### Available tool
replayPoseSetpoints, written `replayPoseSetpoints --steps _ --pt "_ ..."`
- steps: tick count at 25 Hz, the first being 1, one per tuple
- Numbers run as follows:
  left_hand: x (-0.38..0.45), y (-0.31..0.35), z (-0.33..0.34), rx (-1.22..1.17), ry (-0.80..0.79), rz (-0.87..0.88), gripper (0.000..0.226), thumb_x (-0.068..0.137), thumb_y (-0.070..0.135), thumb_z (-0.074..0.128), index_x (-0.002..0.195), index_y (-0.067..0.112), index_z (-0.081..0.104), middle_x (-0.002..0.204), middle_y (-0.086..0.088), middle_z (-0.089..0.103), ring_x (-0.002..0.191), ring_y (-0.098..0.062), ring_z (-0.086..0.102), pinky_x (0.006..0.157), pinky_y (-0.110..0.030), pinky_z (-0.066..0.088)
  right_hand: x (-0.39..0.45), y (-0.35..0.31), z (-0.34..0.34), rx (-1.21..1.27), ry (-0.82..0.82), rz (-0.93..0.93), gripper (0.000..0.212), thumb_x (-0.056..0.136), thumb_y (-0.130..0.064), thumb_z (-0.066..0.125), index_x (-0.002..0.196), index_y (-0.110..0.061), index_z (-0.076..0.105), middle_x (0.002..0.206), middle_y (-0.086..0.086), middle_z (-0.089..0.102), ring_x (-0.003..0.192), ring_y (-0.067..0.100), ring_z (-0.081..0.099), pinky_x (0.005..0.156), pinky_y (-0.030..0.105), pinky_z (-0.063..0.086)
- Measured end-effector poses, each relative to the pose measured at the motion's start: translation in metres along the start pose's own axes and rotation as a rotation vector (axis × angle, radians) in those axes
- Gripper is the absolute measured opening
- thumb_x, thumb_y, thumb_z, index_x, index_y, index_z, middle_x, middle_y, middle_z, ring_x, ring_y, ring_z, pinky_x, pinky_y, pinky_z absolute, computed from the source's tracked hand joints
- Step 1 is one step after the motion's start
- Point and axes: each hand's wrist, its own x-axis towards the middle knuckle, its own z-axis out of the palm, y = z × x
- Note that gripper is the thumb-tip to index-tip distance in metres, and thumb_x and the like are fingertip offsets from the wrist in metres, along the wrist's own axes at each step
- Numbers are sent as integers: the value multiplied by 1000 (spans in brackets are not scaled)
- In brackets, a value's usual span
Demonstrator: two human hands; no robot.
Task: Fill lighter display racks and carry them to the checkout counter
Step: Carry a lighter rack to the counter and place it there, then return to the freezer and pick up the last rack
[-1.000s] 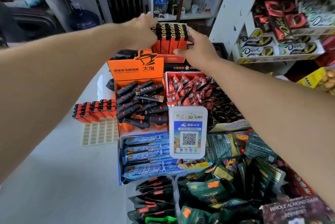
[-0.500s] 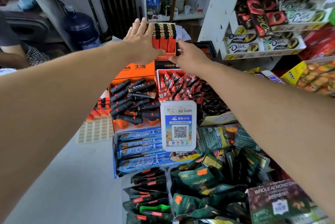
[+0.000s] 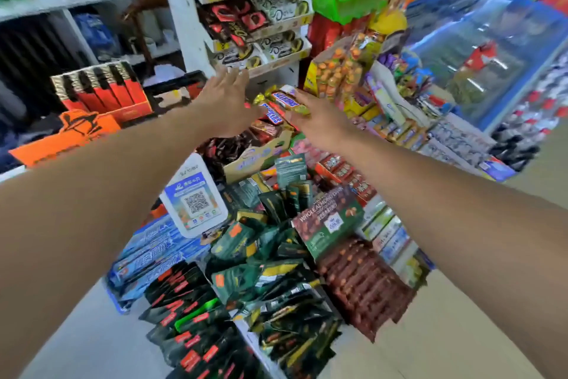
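- Two hands reach over the counter: the left hand (image 3: 226,102) has its fingers spread flat and grips nothing; the right hand (image 3: 318,120) lies loose and holds nothing.
- The lighter rack (image 3: 101,91), a cardboard tray of glossy red-and-black lighters, stands at ten o'clock, well apart from both hands.
- Crinkled foil snack packets (image 3: 264,259) crowd the counter; a white shelf (image 3: 261,20) of chocolate rises at twelve o'clock.
- Bare floor (image 3: 455,345) opens at five o'clock.

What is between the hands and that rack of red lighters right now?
Nothing visible. The lighter rack stands apart at far left, behind the orange box; the left hand and right hand hover open over candy bars, off to its right.
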Motion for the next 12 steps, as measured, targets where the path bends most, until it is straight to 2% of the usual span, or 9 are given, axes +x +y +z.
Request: replayPoseSetpoints --steps 2,4,6,7,9,10,11,12 --pt "0 51 6 3 -41 101 88 100 62 42 161 9 7 169 -14 2 156 -32 -2 126 -45 4 -47 35 -26 20 44 90 59 104 -41 48 156 -19 29 149 13 48 119 27 59 97 37 46" --pt "-2 98 15 -24 -69 189 86 100 62 42 162 10 12 169 -15 7 156 -32 4 125 -46 10 -94 65 -46 24 94 176 57 104 -41 48 155 -22 32 150 10 48 124 29 56 97 34 44" --pt "-9 152 31 -62 -112 279 83 99 60 47 159 8 23 165 -19 21 152 -35 19 122 -45 21 -146 103 -61 65 146 301 55 104 -40 48 154 -22 34 149 11 48 117 26 59 95 34 43" --pt "-14 179 41 -70 -146 320 83 97 63 47 155 7 30 159 -22 30 148 -36 26 119 -45 26 -173 125 -64 91 158 371 56 103 -42 48 154 -23 35 149 10 48 120 26 57 98 36 42" --pt "-25 233 66 -59 -207 391 91 84 78 41 148 13 41 147 -21 47 141 -37 38 114 -47 33 -231 164 -66 125 173 504 63 99 -56 47 152 -23 40 143 3 52 124 23 54 103 35 41" --pt "-32 260 82 -60 -229 431 91 82 79 43 149 17 42 146 -17 49 141 -34 39 115 -46 32 -260 183 -64 155 180 546 69 95 -65 46 148 -22 45 138 -1 55 120 19 55 101 28 42" --pt "-38 283 97 -49 -260 467 86 88 73 48 153 18 38 152 -13 46 144 -32 36 117 -44 28 -288 199 -58 193 195 575 67 94 -66 47 144 -21 51 133 1 60 116 18 58 94 16 42" --pt "-47 306 112 -23 -287 514 80 95 63 51 156 15 33 159 -12 38 148 -31 31 119 -43 25 -317 214 -51 232 207 633 54 97 -55 53 139 -22 56 129 6 64 111 20 62 82 8 43"
